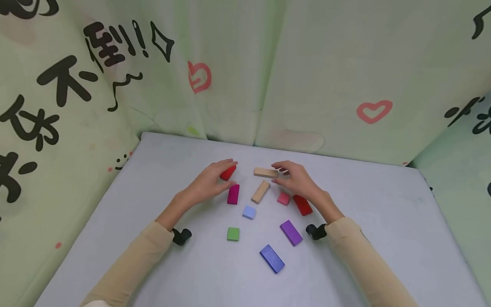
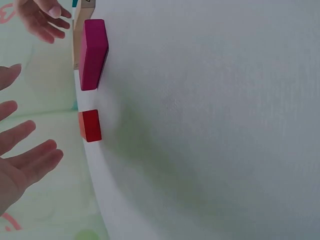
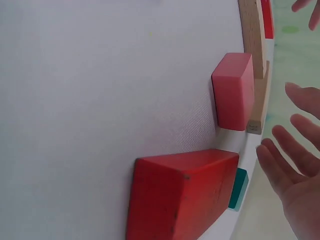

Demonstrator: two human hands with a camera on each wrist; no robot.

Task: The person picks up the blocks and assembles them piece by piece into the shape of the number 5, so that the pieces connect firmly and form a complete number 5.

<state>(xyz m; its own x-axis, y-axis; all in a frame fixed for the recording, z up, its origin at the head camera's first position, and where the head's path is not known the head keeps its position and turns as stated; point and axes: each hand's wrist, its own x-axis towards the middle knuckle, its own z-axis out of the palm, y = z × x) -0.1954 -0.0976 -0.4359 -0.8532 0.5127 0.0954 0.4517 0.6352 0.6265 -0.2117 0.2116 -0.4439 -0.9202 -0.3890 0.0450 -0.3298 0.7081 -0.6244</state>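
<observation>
Left hand [image 1: 209,182] near the far red block [image 1: 228,173], right hand [image 1: 298,179] near the far wooden block [image 1: 264,172], each grip released; pinching across the narrow width (gently) looks steadiest.

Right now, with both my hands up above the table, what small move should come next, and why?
I'd probably lower your left hand toward the far red block: in the head view that block shows between your thumb and fingers, and in the left wrist view those fingers are spread, clear of it and holding nothing.
</observation>
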